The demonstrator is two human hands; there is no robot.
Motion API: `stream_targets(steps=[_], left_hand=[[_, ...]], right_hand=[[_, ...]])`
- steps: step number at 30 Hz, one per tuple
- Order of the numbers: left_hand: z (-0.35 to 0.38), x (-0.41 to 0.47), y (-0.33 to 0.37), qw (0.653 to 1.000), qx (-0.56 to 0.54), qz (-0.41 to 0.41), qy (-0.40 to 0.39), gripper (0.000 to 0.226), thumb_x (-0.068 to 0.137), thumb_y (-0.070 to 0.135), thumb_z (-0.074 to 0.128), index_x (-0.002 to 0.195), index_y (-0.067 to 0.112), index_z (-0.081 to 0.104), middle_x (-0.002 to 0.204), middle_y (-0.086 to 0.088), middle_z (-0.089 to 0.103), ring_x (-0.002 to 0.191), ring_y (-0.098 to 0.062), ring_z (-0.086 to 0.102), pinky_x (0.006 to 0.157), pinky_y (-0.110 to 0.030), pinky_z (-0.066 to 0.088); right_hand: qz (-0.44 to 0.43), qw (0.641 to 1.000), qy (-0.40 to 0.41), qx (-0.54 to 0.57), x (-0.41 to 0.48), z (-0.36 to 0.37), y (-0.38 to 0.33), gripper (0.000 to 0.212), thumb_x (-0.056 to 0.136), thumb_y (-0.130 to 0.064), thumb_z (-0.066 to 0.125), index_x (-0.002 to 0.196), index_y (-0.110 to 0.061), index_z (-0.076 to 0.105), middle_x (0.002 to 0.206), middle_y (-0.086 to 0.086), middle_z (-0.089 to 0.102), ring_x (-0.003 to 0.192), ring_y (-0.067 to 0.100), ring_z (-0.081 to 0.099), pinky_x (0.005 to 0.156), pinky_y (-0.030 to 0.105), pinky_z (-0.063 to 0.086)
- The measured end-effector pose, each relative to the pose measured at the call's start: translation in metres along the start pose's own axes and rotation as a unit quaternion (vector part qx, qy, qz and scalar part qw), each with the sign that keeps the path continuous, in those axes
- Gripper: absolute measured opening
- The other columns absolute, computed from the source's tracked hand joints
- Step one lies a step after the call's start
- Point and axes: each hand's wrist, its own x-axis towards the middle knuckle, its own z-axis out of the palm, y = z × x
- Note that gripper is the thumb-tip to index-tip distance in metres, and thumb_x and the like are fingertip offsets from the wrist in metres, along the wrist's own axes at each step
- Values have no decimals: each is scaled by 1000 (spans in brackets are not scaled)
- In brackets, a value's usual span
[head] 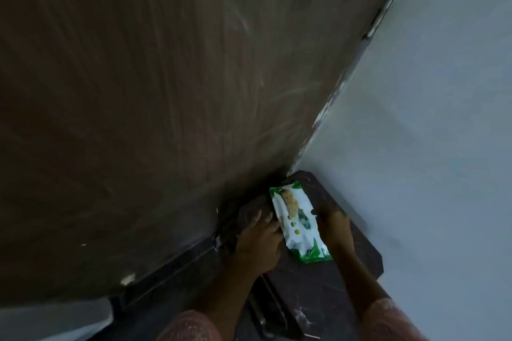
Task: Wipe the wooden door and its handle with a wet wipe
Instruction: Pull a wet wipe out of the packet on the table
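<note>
Wipes pack, baby picture, writing illegible, lay lower centre; right hand grasped its edge, left hand touched it, fingers straight.

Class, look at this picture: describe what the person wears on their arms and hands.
Pinkish, pale-patterned sleeves, the left sleeve and right sleeve, leave the forearms uncovered. The left hand and right hand wear no gloves; no ring or watch shows in the dim light.

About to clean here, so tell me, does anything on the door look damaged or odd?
Yes. The wooden door has a pale chipped patch near its bottom edge, and whitish smears streak its upper right face.
</note>
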Motion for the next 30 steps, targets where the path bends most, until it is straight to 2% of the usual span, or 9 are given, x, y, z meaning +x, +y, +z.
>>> stream_targets(steps=[2, 4, 8, 12, 15, 17, 22, 25, 30], left_hand=[[29, 18, 3, 995, -73, 18, -64, 49, 78, 40, 67, 121, 17, 60, 138, -4, 49, 134, -21, 37, 117, -41, 17], [43, 31, 1, 993, -65, 14, -97, 54, 92, 28, 50, 141, 11, 34, 153, -9, 22, 144, -24, 11, 118, -41, 1], [76, 53, 8, 997, -29, 10, -77, 64, 66, 46, 71, 126, 28, 56, 139, 1, 48, 132, -18, 41, 107, -45, 35], [88, 69, 17, 999, -11, 12, -40, 64, 78, 46, 63, 137, 30, 43, 151, 2, 31, 141, -19, 26, 113, -51, 15], [89, 76, 22, 998, -40, 11, -48, 64, 92, 39, 49, 147, 26, 20, 157, -1, 4, 145, -21, -1, 108, -48, -16], [88, 78, 24, 995, -58, 4, -77, 63, 97, 36, 41, 149, 23, 8, 157, -2, -9, 144, -20, -14, 103, -46, -24], [91, 83, 32, 993, -77, -7, -94, 59, 98, 37, 36, 148, 25, 7, 157, 0, -9, 143, -18, -15, 103, -46, -25], [88, 87, 36, 991, -87, -9, -102, 57, 98, 38, 36, 148, 25, 11, 158, -1, -4, 144, -19, -13, 105, -46, -25], [82, 89, 43, 989, -98, -30, -105, 65, 98, 40, 38, 148, 22, 2, 157, -7, -1, 144, -29, -10, 108, -47, -21]], right_hand=[[-4, 998, -58, -4, 19, 19, 17, 32, 92, -3, 44, 114, -11, 65, 115, 18, 63, 91, 31, 62, 69, 29, 43], [-11, 997, -68, -38, 35, 37, 31, 33, 91, -4, 47, 119, -13, 63, 123, 17, 54, 105, 34, 57, 79, 34, 46], [-48, 992, -56, -104, 52, 68, 43, 33, 91, -10, 50, 119, -20, 62, 116, 12, 49, 107, 33, 52, 78, 42, 52], [-49, 993, -24, -102, 60, 80, 49, 21, 90, -18, 56, 107, -12, 67, 110, 13, 52, 101, 33, 54, 72, 40, 52], [6, 1000, 19, 9, 61, 85, 55, 19, 89, -11, 55, 102, -1, 64, 109, 17, 51, 96, 34, 54, 67, 30, 40], [48, 993, 53, 90, 60, 83, 58, 17, 89, -7, 53, 98, 5, 60, 107, 22, 54, 94, 33, 52, 65, 25, 27], [175, 910, 65, 371, 53, 80, 59, 8, 94, -10, 42, 88, -13, 47, 103, 23, 58, 90, 38, 58, 72, 45, 48], [190, 869, 72, 451, 50, 78, 60, 18, 94, -5, 38, 84, -20, 44, 94, 17, 54, 85, 32, 55, 67, 37, 47], [197, 824, 87, 524, 46, 72, 60, 7, 98, -9, 35, 98, -11, 42, 90, 3, 48, 82, 15, 48, 71, 29, 43]])
